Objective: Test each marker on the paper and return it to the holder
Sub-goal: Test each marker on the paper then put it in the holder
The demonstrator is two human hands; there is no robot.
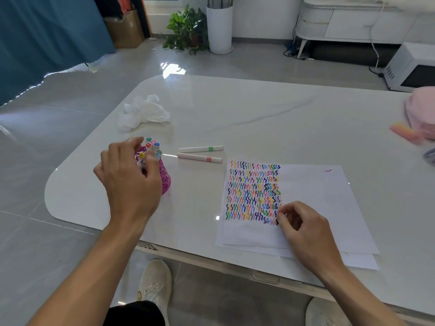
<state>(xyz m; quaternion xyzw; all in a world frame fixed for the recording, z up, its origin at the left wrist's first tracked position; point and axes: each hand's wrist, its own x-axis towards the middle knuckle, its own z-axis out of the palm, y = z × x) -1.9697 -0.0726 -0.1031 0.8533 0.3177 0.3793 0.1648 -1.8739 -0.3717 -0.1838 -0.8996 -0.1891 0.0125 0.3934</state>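
Right hand (303,229) rests curled on the paper (313,191) — left hand (127,177) pinches a marker (143,162) in the pink holder (166,180).

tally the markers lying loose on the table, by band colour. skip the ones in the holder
Green-band marker: 1
Pink-band marker: 1
Total: 2 loose markers, lying side by side between the holder and the paper.
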